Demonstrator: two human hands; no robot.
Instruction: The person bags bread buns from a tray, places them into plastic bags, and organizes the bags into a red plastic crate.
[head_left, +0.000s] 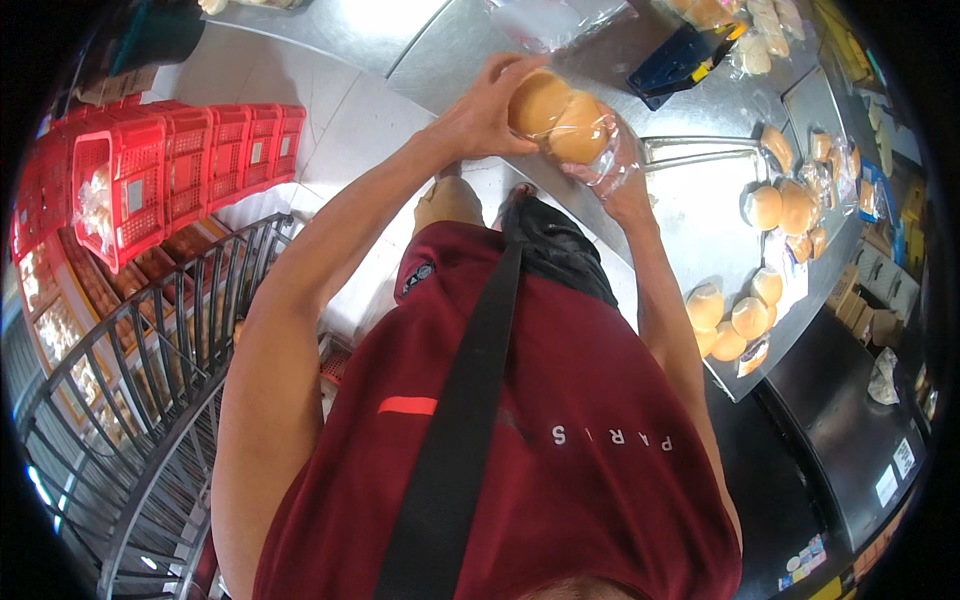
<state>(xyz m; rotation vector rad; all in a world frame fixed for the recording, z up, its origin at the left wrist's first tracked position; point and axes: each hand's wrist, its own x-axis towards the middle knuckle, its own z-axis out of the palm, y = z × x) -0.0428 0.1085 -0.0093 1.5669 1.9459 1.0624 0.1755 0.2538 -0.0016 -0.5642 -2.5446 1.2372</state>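
Note:
Two joined golden bread rolls (561, 118) are held above the near edge of a stainless steel table (442, 79). My left hand (491, 109) grips them from the left, thumb below and fingers over the top. A clear plastic bag (621, 154) covers the right end of the rolls and lies crumpled over my right hand (611, 176), which supports them from the right and below. The palm side of the right hand is partly hidden by the rolls. Beyond the hands lies more clear plastic film (559, 22), beside a dark blue device with yellow parts (682, 64).
On the table's right side rest loose rolls (750, 319), more rolls (784, 206) and several bagged pieces of bread (832, 161). A wire frame (705, 141) lies nearby. Red plastic crates (187, 165) stand left, above a black metal railing (180, 337). Bread fills the shelves (67, 315) behind.

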